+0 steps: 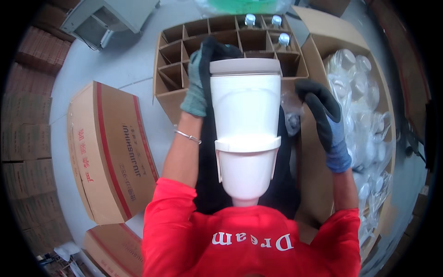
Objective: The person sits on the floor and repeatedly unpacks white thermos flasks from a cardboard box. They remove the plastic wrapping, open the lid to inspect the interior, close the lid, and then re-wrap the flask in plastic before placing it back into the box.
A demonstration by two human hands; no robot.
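A tall white plastic container (246, 107) stands out before my chest, its grey lid (245, 66) pointing away from me. It carries a white handle band (247, 144) and narrows to a neck against my red shirt. My left hand (204, 74), in a green and black glove, grips the lid end at its left side, with fingers over the far edge. My right hand (322, 114), in a blue and black glove, is apart from the container with nothing visible in it. Its fingers are bent, with a gap to the thumb, above the wall of an open carton (313, 166).
A divided cardboard box (173, 91) beyond the container holds three capped bottles (283, 41). Plastic-wrapped bottles (360, 90) fill the right carton. Clear plastic film (292, 117) lies between them. Printed cartons (114, 152) stand left; a grey metal cabinet (110, 20) is behind.
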